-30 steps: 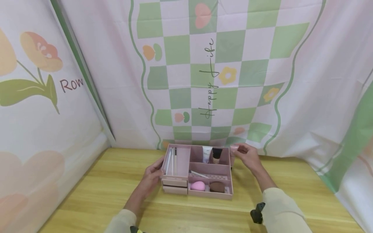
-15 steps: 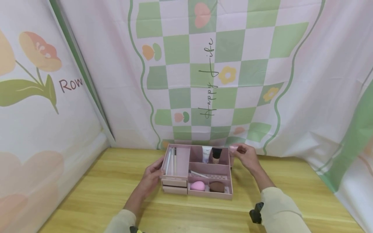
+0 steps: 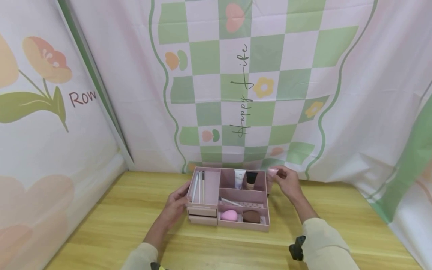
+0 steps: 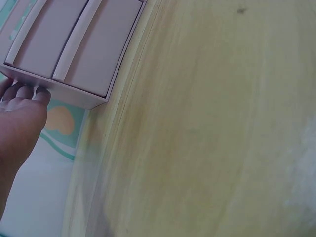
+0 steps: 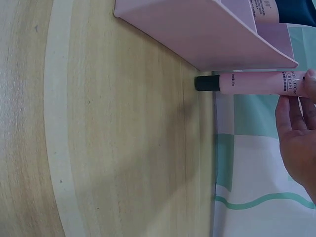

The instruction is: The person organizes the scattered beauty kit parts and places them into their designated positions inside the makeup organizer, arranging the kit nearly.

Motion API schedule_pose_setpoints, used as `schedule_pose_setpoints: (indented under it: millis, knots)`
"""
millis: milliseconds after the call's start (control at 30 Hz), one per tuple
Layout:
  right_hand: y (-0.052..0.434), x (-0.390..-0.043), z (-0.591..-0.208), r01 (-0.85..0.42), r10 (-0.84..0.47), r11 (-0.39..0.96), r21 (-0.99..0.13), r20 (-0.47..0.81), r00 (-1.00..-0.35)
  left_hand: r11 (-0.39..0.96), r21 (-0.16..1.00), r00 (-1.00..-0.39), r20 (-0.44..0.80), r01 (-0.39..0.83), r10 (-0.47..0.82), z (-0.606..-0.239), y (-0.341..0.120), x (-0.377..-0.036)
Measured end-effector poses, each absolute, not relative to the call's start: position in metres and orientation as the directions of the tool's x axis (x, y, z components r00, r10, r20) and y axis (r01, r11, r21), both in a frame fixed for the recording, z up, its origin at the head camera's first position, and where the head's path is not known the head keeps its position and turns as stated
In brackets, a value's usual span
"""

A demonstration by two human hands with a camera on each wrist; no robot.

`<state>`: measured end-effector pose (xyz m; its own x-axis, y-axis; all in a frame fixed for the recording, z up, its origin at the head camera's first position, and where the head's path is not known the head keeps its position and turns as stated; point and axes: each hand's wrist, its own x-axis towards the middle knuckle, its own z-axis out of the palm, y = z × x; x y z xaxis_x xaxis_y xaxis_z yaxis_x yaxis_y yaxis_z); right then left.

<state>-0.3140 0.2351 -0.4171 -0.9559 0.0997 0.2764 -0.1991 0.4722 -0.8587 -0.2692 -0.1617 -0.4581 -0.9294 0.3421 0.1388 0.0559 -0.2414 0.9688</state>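
Note:
A pink makeup organizer (image 3: 209, 207) stands on the wooden table, with two drawers (image 4: 94, 49) at its left front. My left hand (image 3: 175, 204) rests against its left side wall; the fingertips touch the wall in the left wrist view. Beside the organizer's right wall, my right hand (image 3: 287, 182) pinches the top end of a pink cream tube (image 5: 256, 83). The tube is upright, black cap (image 5: 207, 83) down at the tabletop; whether the cap touches the wood I cannot tell. In the head view, the hand and organizer hide part of the tube.
A white tube (image 3: 239, 179) and a black-capped foundation tube (image 3: 251, 180) stand in the back compartment. Several thin brushes (image 3: 200, 187) lie at the left. A pink sponge (image 3: 229, 215) and a brown sponge (image 3: 251, 216) fill the front compartment. A printed curtain (image 3: 266, 112) hangs behind.
The right hand and the top of the pink tube have shifted very slightly to the right. The left hand and organizer look unchanged.

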Motion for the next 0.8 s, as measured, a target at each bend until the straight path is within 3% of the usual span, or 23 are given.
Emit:
schedule_pose_setpoints:
  millis: [800]
  knots:
    - [0.243,-0.308,-0.398,-0.221,0.139,0.432,-0.875,0.307,-0.942,-0.244,0.968,-0.932,0.135,0.052,0.338,-0.457,-0.161,-0.268]
